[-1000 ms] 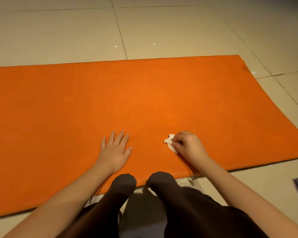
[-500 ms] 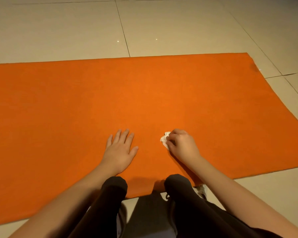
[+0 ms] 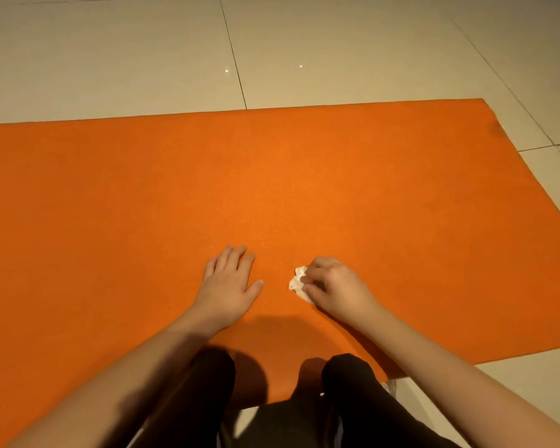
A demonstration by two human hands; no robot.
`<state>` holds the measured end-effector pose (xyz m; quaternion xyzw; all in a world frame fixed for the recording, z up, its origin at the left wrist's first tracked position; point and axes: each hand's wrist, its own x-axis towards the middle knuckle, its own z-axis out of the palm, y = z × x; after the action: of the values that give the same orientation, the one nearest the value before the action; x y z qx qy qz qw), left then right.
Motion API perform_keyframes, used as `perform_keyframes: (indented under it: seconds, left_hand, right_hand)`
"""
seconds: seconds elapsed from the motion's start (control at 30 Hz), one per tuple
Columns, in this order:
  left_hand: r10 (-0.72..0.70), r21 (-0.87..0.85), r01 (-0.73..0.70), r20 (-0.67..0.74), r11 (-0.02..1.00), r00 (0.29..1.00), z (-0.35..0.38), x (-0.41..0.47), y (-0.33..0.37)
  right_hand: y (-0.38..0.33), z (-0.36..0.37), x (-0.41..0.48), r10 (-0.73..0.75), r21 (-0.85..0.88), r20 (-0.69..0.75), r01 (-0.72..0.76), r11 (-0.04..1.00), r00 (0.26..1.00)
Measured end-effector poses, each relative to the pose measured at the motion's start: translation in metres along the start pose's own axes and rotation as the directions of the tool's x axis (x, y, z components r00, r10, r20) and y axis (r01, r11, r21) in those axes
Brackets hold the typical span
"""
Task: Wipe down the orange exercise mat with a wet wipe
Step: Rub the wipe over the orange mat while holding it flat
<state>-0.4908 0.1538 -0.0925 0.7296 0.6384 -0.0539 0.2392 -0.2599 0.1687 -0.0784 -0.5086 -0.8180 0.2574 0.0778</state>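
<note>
Wiping step, under way close to the near edge of the orange exercise mat (image 3: 304, 189). The person's knees (image 3: 214, 373), in dark trousers, rest over that edge. Just beyond them the left hand (image 3: 228, 279) lies flat on the mat with its fingers straight, apparently as a brace. To its right and apart from it, the right hand (image 3: 333, 286) pinches a crumpled white wet wipe (image 3: 297, 281) in curled fingers against the mat; the wipe juts from the hand's left side. The next move probably calls for firm strokes outward over the wide stretch of mat beyond. Pale tiled floor (image 3: 143, 59) lies past the far edge.
</note>
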Motion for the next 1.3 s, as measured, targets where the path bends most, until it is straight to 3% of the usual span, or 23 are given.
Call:
perform_keyframes:
  seconds: [0.07,0.17,0.23,0.3,0.37,0.4,0.47,0.53,0.57,0.63,0.7,0.77,0.83,0.87,0.97,1.03,1.1,1.17,1.23,1.3]
  left_hand:
    - [0.001,0.013,-0.001,0.005,1.0,1.0,0.003,0.013,0.002]
    - [-0.001,0.035,0.001,-0.017,0.999,1.0,0.011,0.016,0.007]
    - [-0.018,0.049,0.021,-0.045,0.999,0.999,0.018,0.018,0.005]
    - [-0.005,0.049,0.008,-0.071,0.999,0.997,0.019,0.019,0.005]
    - [-0.002,0.078,0.009,-0.087,0.997,0.996,0.021,0.021,0.004]
    - [-0.009,0.089,0.017,-0.094,0.996,0.996,0.022,0.021,0.003]
    - [-0.02,0.082,0.03,-0.11,0.996,0.994,0.021,0.02,0.004]
    - [-0.009,0.054,0.017,-0.144,0.998,0.99,0.021,0.02,0.004]
    - [0.007,0.052,0.001,-0.158,0.999,0.987,0.023,0.021,0.003]
    - [0.023,0.044,-0.016,-0.169,0.999,0.985,0.022,0.031,-0.001]
    - [0.0,0.005,0.001,-0.18,1.0,0.984,0.013,0.052,-0.002]
    - [-0.038,-0.004,0.038,-0.164,0.999,0.986,0.004,0.075,0.0]
    - [-0.049,0.04,0.056,-0.154,0.998,0.987,0.004,0.087,0.002]
    - [-0.043,0.067,0.054,-0.16,0.996,0.986,0.006,0.088,0.003]
    - [-0.026,0.099,0.049,-0.224,0.994,0.974,0.014,0.087,0.001]
    - [-0.013,0.102,0.038,-0.239,0.994,0.971,0.016,0.085,0.001]
    - [-0.002,0.079,0.023,-0.256,0.997,0.967,0.016,0.085,-0.001]
    - [0.016,0.05,-0.002,-0.283,0.999,0.959,0.018,0.084,-0.002]
    - [0.029,0.018,-0.024,-0.319,1.0,0.947,0.02,0.084,-0.004]
    - [0.05,-0.003,-0.055,-0.342,0.999,0.938,0.019,0.087,-0.006]
  right_hand:
    - [0.02,-0.005,0.013,0.106,-0.037,-0.071,-0.109,0.993,0.992]
    - [0.037,-0.002,0.032,0.356,0.002,-0.271,-0.369,0.929,0.894]
    - [0.025,0.009,0.035,0.27,-0.008,-0.247,-0.281,0.96,0.931]
    - [0.015,0.018,0.027,0.03,-0.047,-0.119,-0.036,0.998,0.992]
    - [0.023,0.012,0.031,-0.099,-0.046,-0.021,0.098,0.994,0.995]
    - [0.032,0.007,0.04,-0.085,-0.039,-0.021,0.084,0.996,0.996]
    - [0.047,0.001,0.058,0.083,0.01,-0.107,-0.082,0.997,0.991]
    - [0.047,0.004,0.069,0.27,0.118,-0.231,-0.249,0.961,0.935]
    - [0.041,0.009,0.071,0.29,0.133,-0.277,-0.262,0.956,0.916]
    - [0.026,0.021,0.066,0.14,0.089,-0.271,-0.121,0.989,0.952]
    - [0.026,0.022,0.06,-0.081,0.063,-0.135,0.09,0.994,0.988]
    - [0.042,0.01,0.068,-0.159,0.053,-0.06,0.162,0.985,0.985]
    - [0.06,0.002,0.08,-0.112,-0.017,-0.152,0.111,0.994,0.982]
    - [0.067,0.0,0.087,-0.025,-0.032,-0.244,0.018,0.999,0.969]
    - [0.065,0.003,0.096,0.277,0.114,-0.447,-0.253,0.961,0.85]
    - [0.052,0.013,0.096,0.213,0.086,-0.411,-0.195,0.977,0.886]
    - [0.046,0.019,0.092,-0.009,0.018,-0.28,0.014,1.0,0.96]
    - [0.055,0.011,0.098,-0.163,-0.023,-0.174,0.162,0.987,0.971]
    - [0.07,0.0,0.109,-0.156,-0.074,-0.187,0.145,0.987,0.97]
    - [0.08,-0.006,0.122,0.009,-0.078,-0.354,-0.039,0.996,0.935]
